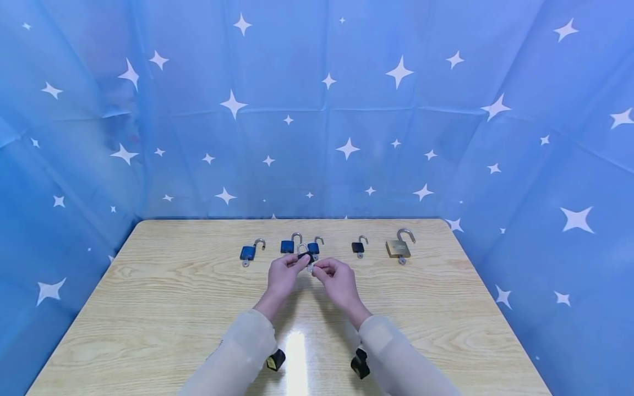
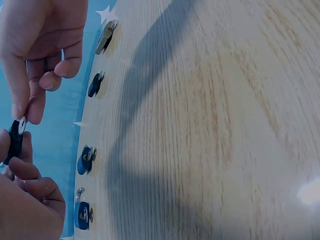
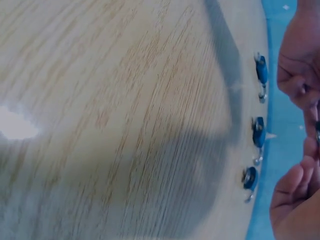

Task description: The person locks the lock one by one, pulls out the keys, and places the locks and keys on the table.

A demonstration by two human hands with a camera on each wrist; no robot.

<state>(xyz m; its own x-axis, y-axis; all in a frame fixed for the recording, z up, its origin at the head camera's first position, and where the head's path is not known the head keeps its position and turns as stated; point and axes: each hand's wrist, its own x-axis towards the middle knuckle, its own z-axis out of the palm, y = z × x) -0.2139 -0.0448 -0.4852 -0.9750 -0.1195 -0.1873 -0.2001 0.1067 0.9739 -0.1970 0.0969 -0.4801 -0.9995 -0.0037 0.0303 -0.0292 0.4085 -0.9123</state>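
Observation:
A small black padlock (image 1: pixel 306 256) is held up over the far part of the table, its silver shackle pointing away from me. My left hand (image 1: pixel 283 275) grips its body between thumb and fingers. Thumb and forefinger of my right hand (image 1: pixel 339 281) pinch a silver key (image 1: pixel 311 268) at the padlock's lower end. In the left wrist view the key's round head (image 2: pixel 22 125) shows between the right fingertips, against the black body (image 2: pixel 15 144). The right wrist view catches both hands at its right edge, with most of the padlock cut off.
Along the wooden table's (image 1: pixel 173 319) far edge lie several padlocks with swung-out shackles and keys: a left blue padlock (image 1: pixel 247 253), a middle blue padlock (image 1: pixel 287 246), another blue padlock (image 1: pixel 313 248), a black padlock (image 1: pixel 358 247) and a large brass padlock (image 1: pixel 398 249). A starry blue curtain (image 1: pixel 297 176) hangs behind.

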